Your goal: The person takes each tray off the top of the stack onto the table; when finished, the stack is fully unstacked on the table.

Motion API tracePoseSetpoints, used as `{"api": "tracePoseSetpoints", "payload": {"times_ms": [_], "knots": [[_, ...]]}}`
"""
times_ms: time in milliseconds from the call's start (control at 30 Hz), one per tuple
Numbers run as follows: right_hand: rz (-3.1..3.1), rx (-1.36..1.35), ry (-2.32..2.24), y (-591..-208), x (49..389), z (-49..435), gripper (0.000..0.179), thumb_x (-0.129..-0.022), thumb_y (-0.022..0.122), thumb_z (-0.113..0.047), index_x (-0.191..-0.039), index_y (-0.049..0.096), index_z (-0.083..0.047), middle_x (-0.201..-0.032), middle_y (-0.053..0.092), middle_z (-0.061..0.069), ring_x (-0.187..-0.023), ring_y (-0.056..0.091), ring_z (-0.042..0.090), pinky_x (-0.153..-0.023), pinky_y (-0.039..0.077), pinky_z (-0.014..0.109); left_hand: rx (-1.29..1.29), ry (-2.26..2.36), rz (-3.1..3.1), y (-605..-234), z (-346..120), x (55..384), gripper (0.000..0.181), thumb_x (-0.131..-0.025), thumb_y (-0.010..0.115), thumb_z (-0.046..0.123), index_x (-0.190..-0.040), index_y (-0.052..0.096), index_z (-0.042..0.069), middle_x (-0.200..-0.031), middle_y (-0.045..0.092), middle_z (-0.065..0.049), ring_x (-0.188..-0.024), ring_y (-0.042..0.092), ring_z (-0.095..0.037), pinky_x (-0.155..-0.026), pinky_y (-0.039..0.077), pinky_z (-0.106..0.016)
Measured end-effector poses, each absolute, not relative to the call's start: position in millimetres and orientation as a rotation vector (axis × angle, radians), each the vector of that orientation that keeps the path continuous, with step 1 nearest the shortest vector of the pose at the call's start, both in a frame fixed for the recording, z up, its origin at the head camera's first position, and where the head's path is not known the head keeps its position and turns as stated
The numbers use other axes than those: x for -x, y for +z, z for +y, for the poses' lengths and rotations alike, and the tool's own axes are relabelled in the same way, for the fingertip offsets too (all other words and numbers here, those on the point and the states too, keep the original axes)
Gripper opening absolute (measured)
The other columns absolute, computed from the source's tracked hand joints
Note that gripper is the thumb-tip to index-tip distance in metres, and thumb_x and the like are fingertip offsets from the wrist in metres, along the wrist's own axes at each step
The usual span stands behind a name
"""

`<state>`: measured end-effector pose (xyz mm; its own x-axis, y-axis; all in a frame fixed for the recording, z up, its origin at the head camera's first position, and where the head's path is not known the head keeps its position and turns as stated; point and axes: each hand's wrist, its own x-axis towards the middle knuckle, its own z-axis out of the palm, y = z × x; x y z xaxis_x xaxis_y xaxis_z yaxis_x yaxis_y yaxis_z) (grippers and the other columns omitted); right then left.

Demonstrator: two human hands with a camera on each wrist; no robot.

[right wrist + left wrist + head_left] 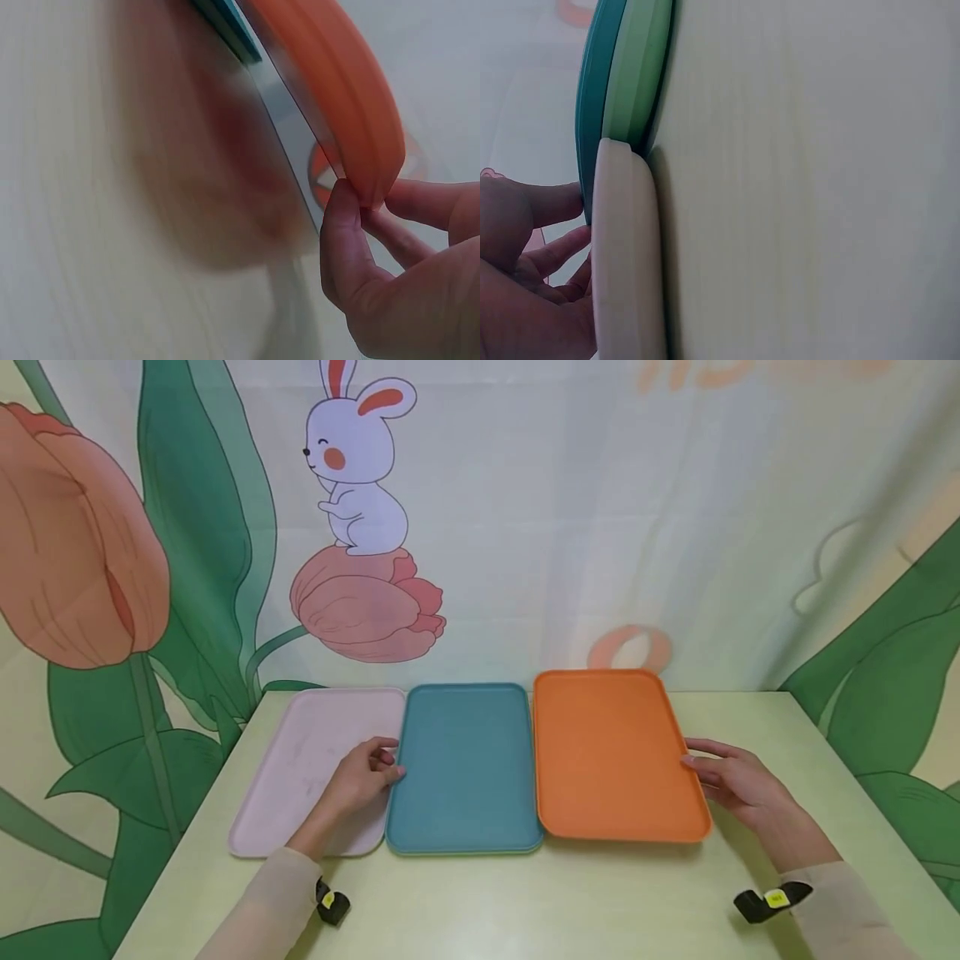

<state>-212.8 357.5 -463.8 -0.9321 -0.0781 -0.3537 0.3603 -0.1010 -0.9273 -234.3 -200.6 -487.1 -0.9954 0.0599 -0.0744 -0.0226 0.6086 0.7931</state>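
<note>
My right hand [742,781] pinches the right edge of an orange tray [611,756] between thumb and fingers. That side of the tray is raised off the table, which the right wrist view shows with a shadow below. In the middle, a teal tray [465,768] lies on top of a light green tray [637,75]. The fingers of my left hand [360,781] are curled at the teal tray's left rim, with thumb and a fingertip pinching it. Beneath that hand lies a pale pink tray [288,793], whose right side touches the middle stack.
The trays stand in a row along the back of a pale wood-grain table [600,902]. Behind it hangs a curtain [510,527] printed with tulips and a rabbit. A black strap with a small device [772,902] sits on each wrist.
</note>
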Motion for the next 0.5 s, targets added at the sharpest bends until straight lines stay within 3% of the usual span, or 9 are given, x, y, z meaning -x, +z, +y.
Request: {"api": "tracePoseSetpoints", "payload": {"times_ms": [100, 200, 400, 500], "knots": [[1.873, -0.299, -2.122, -468.8, 212.5, 368.6, 0.028, -0.103, 0.07, -0.01, -0.131, 0.069, -0.017, -0.104, 0.078, -0.005, -0.092, 0.076, 0.013, -0.083, 0.062, 0.029, -0.053, 1.35, 2.74, -487.6, -201.5, 233.0, 0.046, -0.1, 0.073, 0.01, -0.143, 0.06, -0.002, -0.112, 0.063, -0.014, -0.099, 0.061, -0.026, -0.083, 0.054, -0.034], [1.884, -0.299, -2.11, -473.9, 213.3, 375.3, 0.023, -0.104, 0.069, -0.01, -0.124, 0.072, -0.021, -0.104, 0.078, -0.005, -0.091, 0.076, 0.012, -0.082, 0.061, 0.029, -0.067, 1.353, 2.745, -487.1, -201.7, 232.2, 0.046, -0.1, 0.073, 0.01, -0.142, 0.06, -0.002, -0.112, 0.064, -0.015, -0.099, 0.061, -0.027, -0.083, 0.053, -0.035], [1.908, -0.305, -2.074, -479.9, 214.5, 374.4, 0.029, -0.104, 0.07, -0.012, -0.132, 0.069, -0.019, -0.102, 0.078, -0.006, -0.089, 0.075, 0.012, -0.08, 0.061, 0.029, -0.061, 1.353, 2.745, -486.2, -201.6, 233.1, 0.045, -0.1, 0.072, 0.009, -0.142, 0.06, -0.002, -0.115, 0.063, -0.016, -0.1, 0.061, -0.026, -0.083, 0.054, -0.036], [1.944, -0.3, -2.052, -482.6, 216.1, 370.2, 0.044, -0.103, 0.071, -0.014, -0.146, 0.061, -0.01, -0.102, 0.078, -0.006, -0.09, 0.075, 0.013, -0.08, 0.062, 0.029, -0.058, 1.35, 2.743, -486.4, -200.8, 232.7, 0.044, -0.1, 0.071, 0.007, -0.142, 0.059, -0.003, -0.122, 0.062, -0.019, -0.101, 0.063, -0.028, -0.083, 0.056, -0.037]]}}
